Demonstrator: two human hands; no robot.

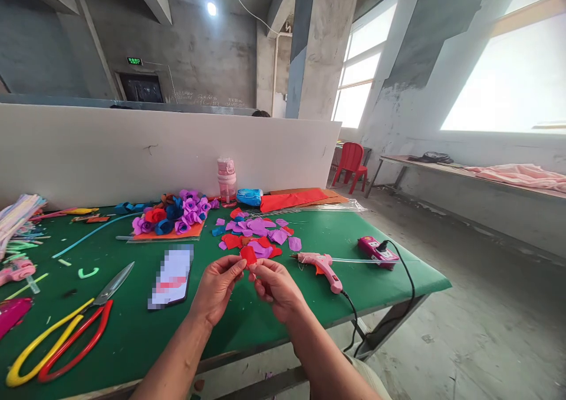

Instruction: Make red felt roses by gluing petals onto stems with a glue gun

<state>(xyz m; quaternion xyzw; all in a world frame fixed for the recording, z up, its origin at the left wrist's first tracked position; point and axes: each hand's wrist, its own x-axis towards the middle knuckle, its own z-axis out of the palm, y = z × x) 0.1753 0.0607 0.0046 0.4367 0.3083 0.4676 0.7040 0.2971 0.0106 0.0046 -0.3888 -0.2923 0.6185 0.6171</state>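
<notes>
Together, two bare hands, the left hand (221, 283) and right hand (279, 287), pinch one small red petal-shaped piece (248, 255); it sticks up, its long way unclear.

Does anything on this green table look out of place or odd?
The phone does: its screen is blurred into blocks. The pink glue gun lies on its side, nozzle toward the loose petals.

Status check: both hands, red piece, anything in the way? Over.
Left hand and right hand pinching red piece. Loose purple and red pieces just beyond. Pink glue gun right, clear of hands.
</notes>
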